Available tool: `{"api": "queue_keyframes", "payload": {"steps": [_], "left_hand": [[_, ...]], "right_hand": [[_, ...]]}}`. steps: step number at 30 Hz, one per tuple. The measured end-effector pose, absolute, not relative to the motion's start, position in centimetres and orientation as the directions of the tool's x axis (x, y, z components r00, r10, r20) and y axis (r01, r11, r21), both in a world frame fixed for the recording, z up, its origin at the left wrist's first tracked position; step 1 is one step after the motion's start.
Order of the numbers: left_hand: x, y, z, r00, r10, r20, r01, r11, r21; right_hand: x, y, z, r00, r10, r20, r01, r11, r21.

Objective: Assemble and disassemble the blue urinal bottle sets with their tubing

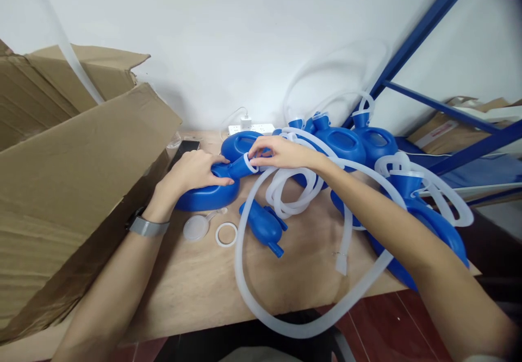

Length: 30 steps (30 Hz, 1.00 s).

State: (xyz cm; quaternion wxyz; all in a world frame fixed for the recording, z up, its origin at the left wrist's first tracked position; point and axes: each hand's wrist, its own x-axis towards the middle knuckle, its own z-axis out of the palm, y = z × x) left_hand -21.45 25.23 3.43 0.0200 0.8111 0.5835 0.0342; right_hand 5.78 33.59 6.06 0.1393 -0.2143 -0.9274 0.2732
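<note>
A blue plastic bottle point(207, 196) with a short neck lies on its side on the table, its mouth pointing right. My left hand point(199, 172) grips it from above near the neck, thumb and fingers on either side. At the mouth, the fingers of my right hand point(271, 153) are bent and pinched at the white rim point(250, 163); whatever lies between the fingertips is hidden. Below the bottle are a clear round cap point(196, 228) with a strap and a white ring point(226, 234). A blue spouted fitting point(264, 226) rests to their right.
Translucent hose point(285, 188) lies coiled mid-table, and a long loop point(281, 326) hangs past the front edge. Several blue bottles point(342, 144) with hoses stand behind and right. A large cardboard box point(81, 188) blocks the left. A power strip point(253, 129) sits against the wall.
</note>
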Motion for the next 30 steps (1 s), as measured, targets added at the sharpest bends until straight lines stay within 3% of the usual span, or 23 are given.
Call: {"api": "queue_keyframes", "payload": {"steps": [3,5,11,17,21,25,27,30], "left_hand": [[-21.5,25.3,3.5,0.341,0.939,0.032,0.936,-0.343,0.081],[-21.3,25.4,3.6,0.352,0.935,0.034,0.931,-0.354,0.085],[-20.7,25.4,3.5,0.353,0.934,0.050,0.930,-0.356,0.092],[-20.7,25.2,3.5,0.336,0.940,0.054,0.935,-0.340,0.100],[-20.7,25.3,3.5,0.331,0.942,0.059,0.936,-0.335,0.107],[-20.8,25.4,3.5,0.347,0.936,0.061,0.928,-0.352,0.120],[-20.8,25.3,3.9,0.363,0.929,0.071,0.920,-0.370,0.129],[-20.8,24.6,5.0,0.385,0.908,0.165,0.901,-0.409,0.145]], "right_hand": [[6.0,33.1,5.9,-0.834,0.544,0.099,0.412,0.731,-0.544],[5.5,32.7,5.8,-0.820,0.560,0.118,0.466,0.773,-0.429],[3.3,31.4,5.5,-0.844,0.535,0.036,0.532,0.826,0.187],[2.6,30.8,5.1,-0.832,0.555,-0.012,0.517,0.783,0.345],[2.9,30.8,5.3,-0.833,0.553,-0.014,0.517,0.788,0.335],[4.1,30.7,6.0,-0.810,0.584,0.061,0.581,0.782,0.224],[4.9,30.5,6.5,-0.779,0.614,0.124,0.625,0.776,0.088],[6.1,29.5,7.2,-0.739,0.624,0.252,0.584,0.781,-0.220]]}}
